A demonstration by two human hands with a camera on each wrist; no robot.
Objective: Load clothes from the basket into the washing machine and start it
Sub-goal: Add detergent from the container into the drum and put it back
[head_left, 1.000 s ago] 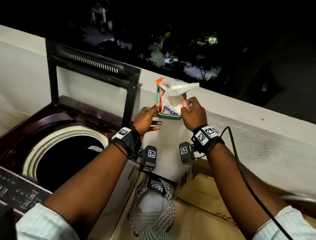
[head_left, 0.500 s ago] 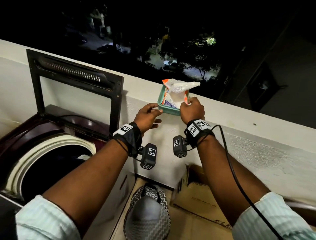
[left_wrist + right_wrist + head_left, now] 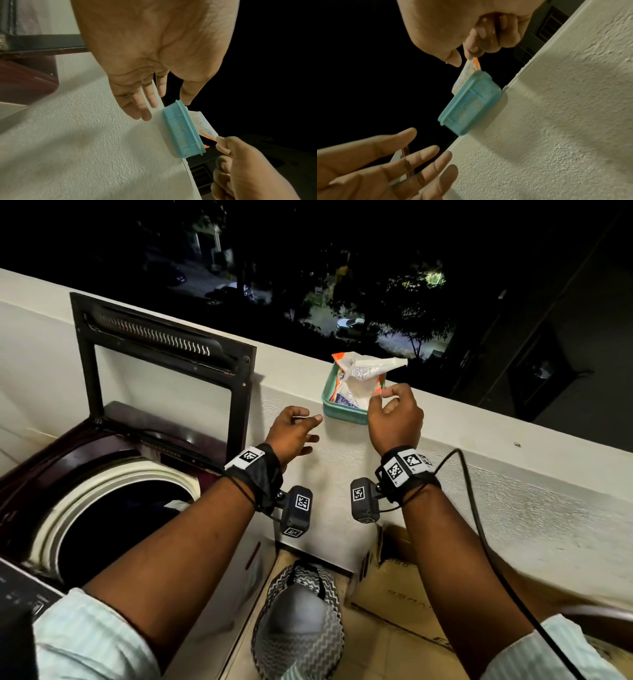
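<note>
A teal tub [image 3: 342, 414] [image 3: 181, 129] [image 3: 471, 102] stands on the parapet ledge [image 3: 479, 446] with a white and orange detergent packet [image 3: 363, 371] [image 3: 467, 71] sticking out of it. My right hand [image 3: 378, 398] [image 3: 465, 59] pinches the packet's near edge between thumb and forefinger. Just left of the tub, my left hand [image 3: 313, 433] [image 3: 163, 108] hovers with spread fingers, holding nothing. The maroon top-loading washing machine [image 3: 68, 446] is at the left. Its lid [image 3: 161, 337] stands up, and dark clothes lie dimly in the drum [image 3: 116, 518].
A grey zigzag-patterned basket [image 3: 301, 621] sits on the floor between my arms, and a cardboard box [image 3: 404, 587] lies to its right. The machine's control panel [image 3: 20, 587] is at the lower left. Beyond the ledge is a dark drop. A black cable [image 3: 479, 525] trails from my right wrist.
Both hands held the tilted tub a second ago; it now stands on the ledge. My left hand has let go and drawn back left. My right hand has shifted onto the packet.
</note>
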